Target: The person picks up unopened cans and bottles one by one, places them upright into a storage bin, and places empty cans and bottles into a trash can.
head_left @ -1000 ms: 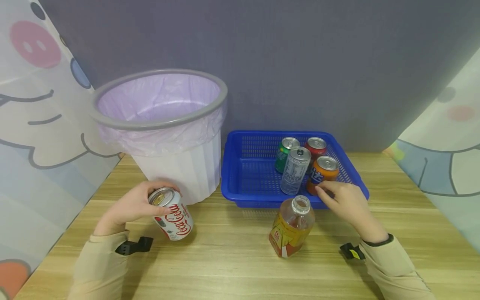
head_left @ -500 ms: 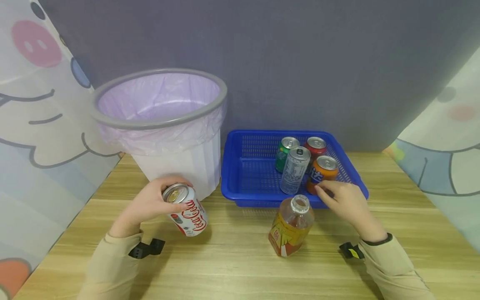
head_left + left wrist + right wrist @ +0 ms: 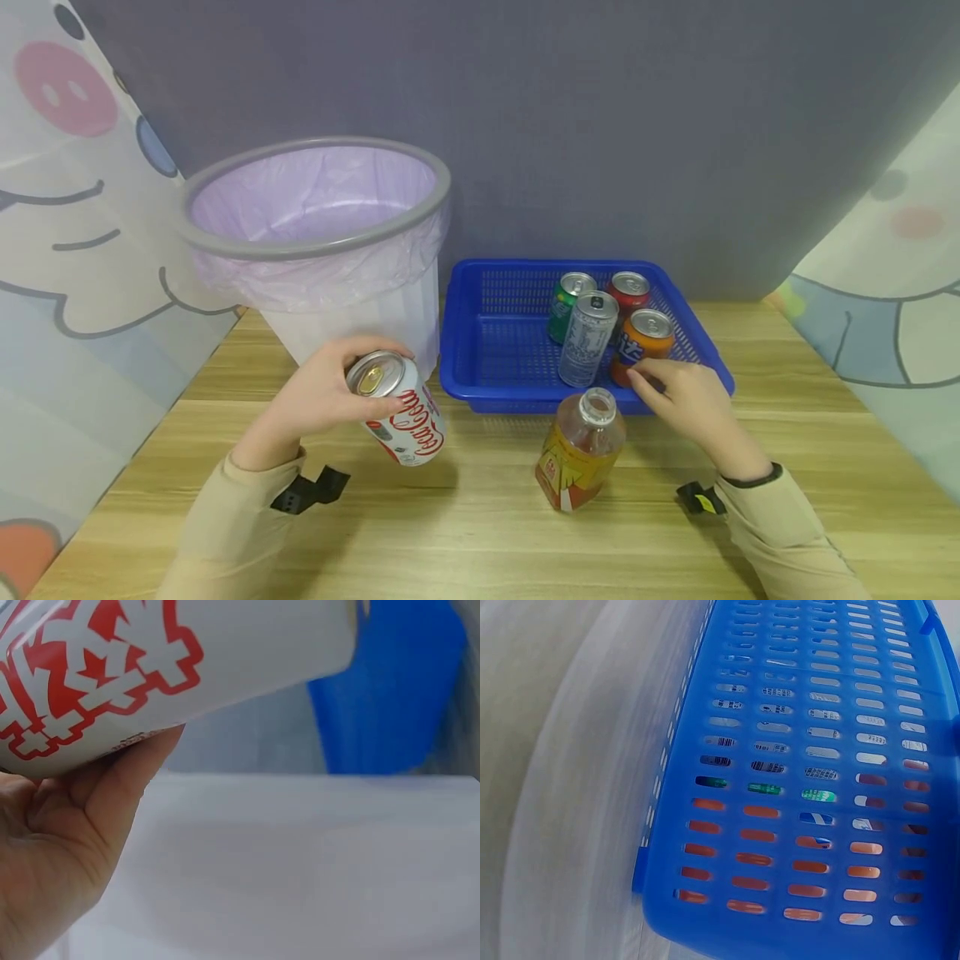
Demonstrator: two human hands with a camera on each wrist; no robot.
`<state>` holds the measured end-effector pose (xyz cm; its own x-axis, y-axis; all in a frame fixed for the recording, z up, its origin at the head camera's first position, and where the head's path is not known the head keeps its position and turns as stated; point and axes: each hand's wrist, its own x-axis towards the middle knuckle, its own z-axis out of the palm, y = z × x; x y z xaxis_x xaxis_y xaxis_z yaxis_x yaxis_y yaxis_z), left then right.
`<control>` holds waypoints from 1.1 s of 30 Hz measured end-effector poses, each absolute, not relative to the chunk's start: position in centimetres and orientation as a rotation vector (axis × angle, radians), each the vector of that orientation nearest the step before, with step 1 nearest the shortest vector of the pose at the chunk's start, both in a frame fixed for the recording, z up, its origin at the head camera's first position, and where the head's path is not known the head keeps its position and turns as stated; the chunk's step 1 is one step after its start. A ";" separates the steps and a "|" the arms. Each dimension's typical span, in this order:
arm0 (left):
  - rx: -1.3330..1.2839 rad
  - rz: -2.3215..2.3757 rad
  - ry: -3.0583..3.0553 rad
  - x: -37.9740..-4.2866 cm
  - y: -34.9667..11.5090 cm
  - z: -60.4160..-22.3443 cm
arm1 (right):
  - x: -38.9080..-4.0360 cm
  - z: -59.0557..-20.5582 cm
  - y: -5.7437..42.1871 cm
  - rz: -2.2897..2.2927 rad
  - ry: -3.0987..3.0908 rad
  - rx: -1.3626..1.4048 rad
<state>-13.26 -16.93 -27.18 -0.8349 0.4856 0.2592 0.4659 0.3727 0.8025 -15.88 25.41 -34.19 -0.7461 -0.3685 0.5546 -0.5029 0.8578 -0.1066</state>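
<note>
A white Coca-Cola can with red lettering is held tilted above the table by my left hand, the thumb along its near side. In the left wrist view the can fills the top left. My right hand rests, fingers loosely curled, over the front right rim of a blue plastic basket. Its thumb and fingertip lie close by an orange can in the basket; whether they touch it is unclear. The right wrist view shows only the perforated basket wall, no hand.
Green, silver and red cans stand beside the orange one. An uncapped bottle with a yellow label stands before the basket. A white bin with a purple liner stands left of the basket, a grey panel behind.
My left hand has moved right and slightly away from me with the Coca-Cola can, past the bin's front. The right hand, basket and bottle have stayed put.
</note>
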 end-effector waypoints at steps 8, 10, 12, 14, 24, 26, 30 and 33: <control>0.882 1.533 2.623 -14.6 -14.0 -25.0 | -15.9 -34.2 25.4 0.346 -2.504 0.633; 0.843 1.529 2.659 -15.1 -13.2 -24.6 | -15.9 -34.2 25.4 0.348 -2.502 0.636; 0.791 1.529 2.687 -15.5 -12.4 -24.3 | -15.9 -34.2 25.4 0.349 -2.499 0.640; 0.743 1.536 2.703 -15.8 -11.7 -23.9 | -15.9 -34.1 25.4 0.352 -2.496 0.644; 0.592 1.555 2.711 -17.4 -8.8 -22.3 | -15.8 -34.0 25.6 0.343 -2.506 0.632; 0.562 1.535 2.727 -17.9 -8.3 -22.1 | -15.8 -34.0 25.6 0.346 -2.506 0.634; 0.541 1.540 2.723 -18.9 -7.2 -21.7 | -15.8 -34.0 25.5 0.349 -2.500 0.645; 0.557 1.560 2.714 -19.7 -6.4 -21.6 | -15.8 -34.0 25.4 0.344 -2.495 0.644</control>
